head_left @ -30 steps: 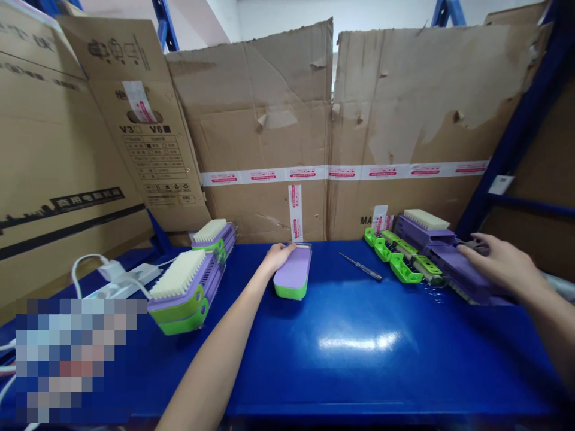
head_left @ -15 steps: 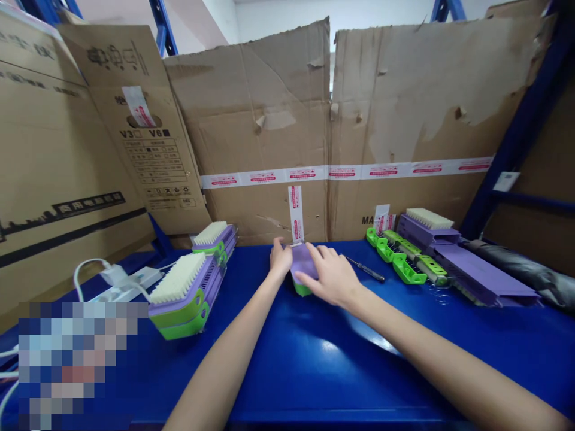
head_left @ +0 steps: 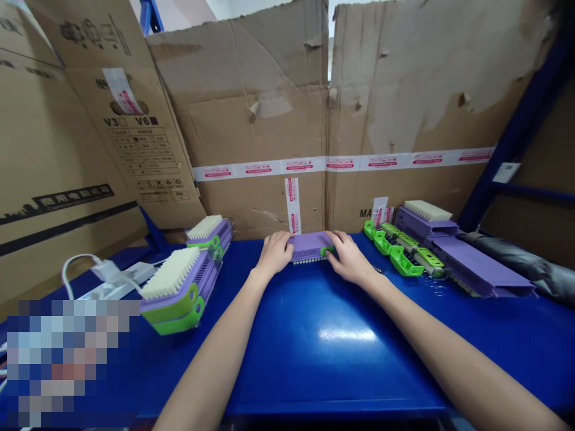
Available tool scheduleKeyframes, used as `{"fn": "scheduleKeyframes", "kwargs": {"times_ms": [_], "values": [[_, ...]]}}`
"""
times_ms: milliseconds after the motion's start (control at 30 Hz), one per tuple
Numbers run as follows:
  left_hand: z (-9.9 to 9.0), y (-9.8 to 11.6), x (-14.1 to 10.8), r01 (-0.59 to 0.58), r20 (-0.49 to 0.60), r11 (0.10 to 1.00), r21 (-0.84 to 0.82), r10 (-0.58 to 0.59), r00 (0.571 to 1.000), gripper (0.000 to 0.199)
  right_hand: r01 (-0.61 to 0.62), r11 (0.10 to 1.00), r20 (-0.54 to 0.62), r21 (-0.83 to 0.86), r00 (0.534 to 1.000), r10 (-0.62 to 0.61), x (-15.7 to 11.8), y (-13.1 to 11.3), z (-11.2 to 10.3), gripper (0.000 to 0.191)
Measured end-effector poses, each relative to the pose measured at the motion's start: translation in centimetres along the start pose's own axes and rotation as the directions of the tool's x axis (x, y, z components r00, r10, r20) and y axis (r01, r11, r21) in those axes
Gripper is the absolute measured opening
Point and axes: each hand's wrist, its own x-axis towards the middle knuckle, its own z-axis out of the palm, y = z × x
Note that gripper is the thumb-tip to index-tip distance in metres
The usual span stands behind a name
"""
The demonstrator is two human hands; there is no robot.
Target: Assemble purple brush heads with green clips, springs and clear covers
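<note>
Toward the back of the blue table, a purple brush (head_left: 309,244) with a green end lies crosswise, its white bristles facing down. My left hand (head_left: 275,256) is closed around its left end, fingers over the top. At the green end on the right, my right hand (head_left: 349,258) grips it with the thumb in front and fingers on top. Both end parts are partly covered by my fingers. Just past my right wrist shows a bit of the screwdriver (head_left: 378,270), mostly hidden.
Bristle-up purple-and-green brushes (head_left: 173,281) are stacked at left, beside a white power strip (head_left: 117,284). At right lie green end pieces (head_left: 404,262), several light-green parts (head_left: 426,257) and purple housings (head_left: 485,263). Cardboard (head_left: 260,131) walls the back.
The brush has turned from lengthwise to crosswise, its bristles now showing at the front edge. My right hand has shifted right to its green end; my left hand holds the other end.
</note>
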Motion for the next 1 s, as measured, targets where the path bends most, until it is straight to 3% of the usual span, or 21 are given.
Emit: {"fn": "scheduleKeyframes", "kwargs": {"times_ms": [100, 233, 367, 467, 567, 700, 800, 900, 1000], "values": [[-0.4, 0.5, -0.1, -0.018, 0.074, 0.999, 0.041, 0.015, 0.997, 0.037, -0.066, 0.997, -0.017, -0.030, 0.998, 0.065, 0.0, -0.2, -0.1, 0.049], [-0.7, 1.6, 0.1, 0.044, 0.064, 0.992, 0.119, -0.052, 0.997, 0.044, -0.076, 0.995, -0.015, -0.069, 0.997, 0.075, -0.1, -1.1, -0.4, 0.048], [-1.5, 2.4, 0.1, 0.187, -0.049, 0.980, 0.062, -0.184, 0.982, 0.051, -0.063, 0.995, -0.014, -0.074, 0.998, 0.063, -0.1, -1.7, -0.5, 0.045], [-2.1, 2.7, -0.1, 0.215, -0.144, 0.967, 0.135, -0.196, 0.970, 0.046, -0.078, 0.996, -0.025, 0.030, 0.997, 0.079, -0.1, -1.7, -0.4, 0.047], [-1.6, 2.7, -0.2, 0.099, -0.137, 0.961, 0.258, -0.065, 0.988, 0.041, -0.074, 0.985, -0.005, 0.156, 0.997, 0.076, -0.2, -1.5, -0.2, 0.051], [-0.1, 2.6, -0.2, -0.109, 0.005, 0.957, 0.268, 0.112, 0.994, 0.034, -0.020, 0.980, 0.050, 0.198, 0.999, 0.010, -0.3, -1.5, 0.0, 0.059], [0.4, 2.9, -0.2, -0.129, 0.032, 0.957, 0.260, 0.125, 0.992, 0.035, -0.015, 0.976, 0.059, 0.217, 0.998, 0.002, -0.4, -1.5, 0.1, 0.057], [0.0, 3.4, -0.2, -0.099, 0.005, 0.927, 0.361, 0.104, 0.995, 0.040, -0.036, 0.973, 0.057, 0.228, 0.998, 0.023, -0.3, -1.5, 0.3, 0.052], [-0.5, 3.7, -0.2, -0.126, -0.013, 0.903, 0.410, 0.144, 0.989, 0.045, 0.003, 0.966, 0.079, 0.257, 0.997, -0.024, -0.4, -1.7, 0.3, 0.059]]}}
